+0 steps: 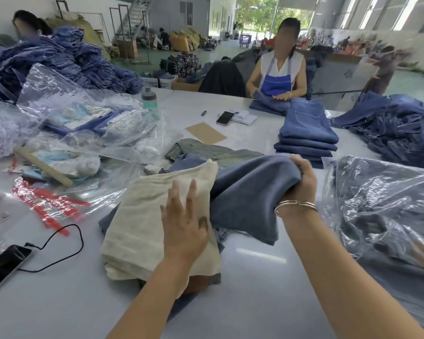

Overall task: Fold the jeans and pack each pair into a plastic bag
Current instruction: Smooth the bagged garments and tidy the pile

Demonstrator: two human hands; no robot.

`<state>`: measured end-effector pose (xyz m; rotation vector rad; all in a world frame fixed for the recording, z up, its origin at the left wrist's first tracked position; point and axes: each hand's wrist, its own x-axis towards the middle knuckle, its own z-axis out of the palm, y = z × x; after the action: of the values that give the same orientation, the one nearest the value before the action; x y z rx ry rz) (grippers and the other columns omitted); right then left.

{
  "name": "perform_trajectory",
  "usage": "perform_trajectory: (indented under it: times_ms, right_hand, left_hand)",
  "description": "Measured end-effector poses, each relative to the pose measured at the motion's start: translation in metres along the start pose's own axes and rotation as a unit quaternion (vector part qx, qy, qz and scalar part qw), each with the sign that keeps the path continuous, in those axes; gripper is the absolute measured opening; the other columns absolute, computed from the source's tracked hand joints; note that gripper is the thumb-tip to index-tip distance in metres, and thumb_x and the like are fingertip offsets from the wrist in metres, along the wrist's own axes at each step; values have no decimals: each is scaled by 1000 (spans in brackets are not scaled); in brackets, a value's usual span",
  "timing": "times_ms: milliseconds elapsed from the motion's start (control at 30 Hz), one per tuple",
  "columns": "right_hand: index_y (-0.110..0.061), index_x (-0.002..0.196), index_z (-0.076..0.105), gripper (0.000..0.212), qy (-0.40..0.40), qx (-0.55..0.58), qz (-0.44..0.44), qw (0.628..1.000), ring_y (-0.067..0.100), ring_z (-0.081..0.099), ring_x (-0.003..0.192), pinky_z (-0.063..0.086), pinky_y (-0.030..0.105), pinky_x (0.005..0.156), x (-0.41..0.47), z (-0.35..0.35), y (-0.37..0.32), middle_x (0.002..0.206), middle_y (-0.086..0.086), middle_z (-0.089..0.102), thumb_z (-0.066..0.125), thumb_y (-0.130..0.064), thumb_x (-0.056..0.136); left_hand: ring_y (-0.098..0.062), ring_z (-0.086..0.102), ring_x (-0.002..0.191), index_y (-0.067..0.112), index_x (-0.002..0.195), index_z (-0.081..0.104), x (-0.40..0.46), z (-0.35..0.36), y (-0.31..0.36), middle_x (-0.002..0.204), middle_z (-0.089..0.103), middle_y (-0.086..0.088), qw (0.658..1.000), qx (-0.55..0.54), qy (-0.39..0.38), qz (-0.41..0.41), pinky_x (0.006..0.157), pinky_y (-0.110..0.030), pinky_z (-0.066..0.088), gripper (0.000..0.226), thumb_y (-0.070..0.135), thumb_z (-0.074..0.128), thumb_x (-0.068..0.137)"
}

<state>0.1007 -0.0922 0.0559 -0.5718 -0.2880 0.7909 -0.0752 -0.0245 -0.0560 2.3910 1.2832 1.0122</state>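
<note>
Centrally, on the white worktop (255, 277): one pair of blue jeans (250, 192), partly folded, lying under and beside a cream cloth piece (142, 216). Left hand (184, 223) rests flat on the cream cloth, fingers straight and spread. Right hand (301, 182), bracelet (295, 205) at the wrist, grips a bunched fold of the jeans, lifted off the surface. To the right: clear plastic bag (387, 204) holding dark denim. Beyond: stack of folded jeans (306, 138). Left side: loose plastic bags (66, 133), red strips (49, 206), a phone (5, 265) with black cable (59, 243). Across the worktop: a seated person in a blue apron (277, 84).
</note>
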Motion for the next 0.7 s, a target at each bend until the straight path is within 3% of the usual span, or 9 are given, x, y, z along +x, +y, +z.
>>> perform_trajectory:
  times_ms: [67, 133, 200, 267, 333, 433, 567, 633, 700]
  right_hand:
    - [-17, 52, 56, 45, -11, 34, -43, 998, 14, 53, 51, 47, 18, 54, -1, -1, -29, 51, -2, 53, 38, -15, 93]
    - [-15, 60, 55, 35, -47, 39, -60, 996, 15, 55, 54, 48, 18, 57, -6, 4, -51, 54, -1, 56, 39, -16, 91]
    - [-13, 69, 51, 21, -85, 21, -58, 994, 15, 56, 59, 49, 20, 62, -15, 8, -65, 58, 0, 57, 41, -19, 86]
    - [-12, 71, 61, 24, -105, 3, -55, 993, 16, 59, 65, 49, 22, 69, -27, 7, -75, 63, 1, 61, 43, -24, 81]
    - [-9, 87, 59, 24, -114, 3, -55, 992, 20, 58, 76, 46, 29, 78, -37, 6, -83, 77, 7, 59, 45, -27, 79]
    - [-10, 92, 51, 21, -133, -14, -59, 989, 22, 54, 81, 48, 30, 77, -45, 7, -91, 86, 9, 51, 44, -28, 83]
    - [-18, 80, 71, 30, -168, -35, -77, 982, 15, 62, 78, 52, 27, 79, -41, 6, -107, 79, 1, 66, 46, -36, 85]
    - [-19, 92, 70, 31, -164, -99, -106, 976, 14, 65, 88, 51, 29, 87, -38, -5, -110, 90, 2, 70, 46, -38, 87]
    - [-18, 108, 60, 22, -128, -213, -148, 957, 14, 62, 99, 47, 30, 94, -37, -33, -102, 107, 6, 65, 50, -29, 91]
  left_hand:
    - [-48, 16, 141, 16, 152, 18, -3, 9, 13, 155, 10, -28, 996, 81, -31, 18, 109, -65, 19, 83, 14, 60, 80]
    - [-44, 2, 144, 17, 154, 3, -8, 23, 32, 158, 0, -23, 990, 81, -93, 68, 113, -61, 13, 91, 22, 57, 80]
    - [-38, 8, 146, 16, 151, 3, -12, 36, 58, 158, 5, -18, 986, -44, -113, 110, 115, -51, 19, 106, 28, 71, 71]
    - [-31, 18, 146, 8, 148, 19, -10, 42, 85, 156, 19, -17, 976, -190, -82, 67, 115, -43, 26, 110, 29, 82, 61]
    - [-22, 30, 142, 10, 146, 32, 0, 40, 104, 151, 35, -10, 959, -280, -40, 28, 113, -35, 31, 99, 30, 83, 63]
    - [-2, 59, 108, 41, 130, 48, 21, 29, 119, 116, 64, 15, 932, -360, -29, 21, 88, -20, 47, 57, 28, 69, 78]
    - [-20, 64, 84, 20, 107, 68, 40, 21, 136, 94, 71, 2, 940, -340, -17, 11, 71, -32, 49, 39, 28, 48, 76]
    - [-20, 60, 81, 18, 101, 68, 46, 17, 143, 88, 69, 4, 915, -398, -43, -54, 72, -35, 48, 35, 27, 47, 74]
    - [-21, 60, 82, 20, 91, 68, 49, 15, 148, 85, 68, 3, 858, -486, -69, -152, 74, -41, 52, 21, 25, 53, 78]
